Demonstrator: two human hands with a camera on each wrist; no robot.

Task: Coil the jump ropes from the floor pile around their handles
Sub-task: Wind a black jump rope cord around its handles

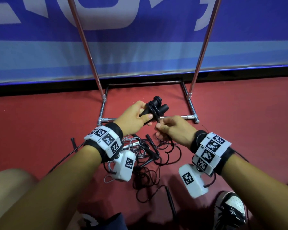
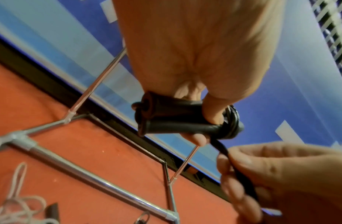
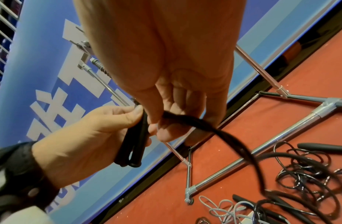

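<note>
Winding is in hand: left hand [image 1: 133,117] grips paired black handles [image 1: 154,107] at twelve o'clock of the floor pile [image 1: 150,156]; right hand [image 1: 172,130] pinches the rope [image 3: 220,133]. Next turn probably needs steady tension.

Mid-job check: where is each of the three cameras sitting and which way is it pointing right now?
Head: worn on the head, looking down at red floor; both forearms, left hand, right hand, a shoe.
Left wrist: along left hand toward paired black rubber handles; right fingers intrude.
Right wrist: along right hand pinching thin black rope; left hand visible.
Shared: handles, chrome tube rack.
</note>
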